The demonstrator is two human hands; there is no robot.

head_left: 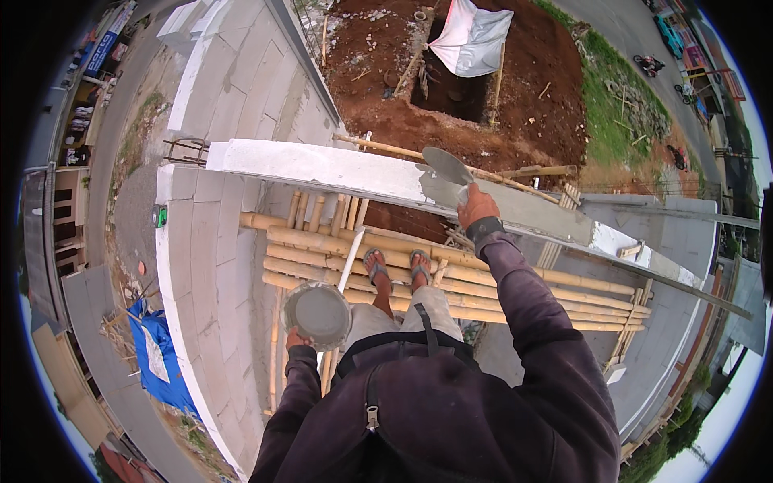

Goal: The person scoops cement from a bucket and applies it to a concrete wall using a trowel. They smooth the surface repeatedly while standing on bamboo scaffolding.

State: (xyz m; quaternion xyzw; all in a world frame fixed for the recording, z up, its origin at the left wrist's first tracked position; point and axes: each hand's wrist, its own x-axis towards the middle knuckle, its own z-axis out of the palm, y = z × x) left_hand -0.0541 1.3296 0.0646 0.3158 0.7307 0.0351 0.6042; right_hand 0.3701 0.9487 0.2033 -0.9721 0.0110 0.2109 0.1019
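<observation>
My right hand (478,207) is closed round the handle of a trowel (448,165), whose grey blade lies at the top of a white block wall (322,165) in front of me. Wet grey mortar (441,190) coats the wall beside the blade, and a grey coat runs on to the right. Down at my left, my left hand (298,338) grips the rim of a round bucket (319,314) filled with smooth grey mortar. Part of that hand is hidden under the bucket.
I stand in sandals on a scaffold of bamboo poles (451,274). A taller block wall (213,274) rises at my left. Beyond the front wall, red soil (378,97) surrounds a pit (455,95) partly covered by a pale sheet (473,36). A bamboo pole (386,147) runs along the wall's far side.
</observation>
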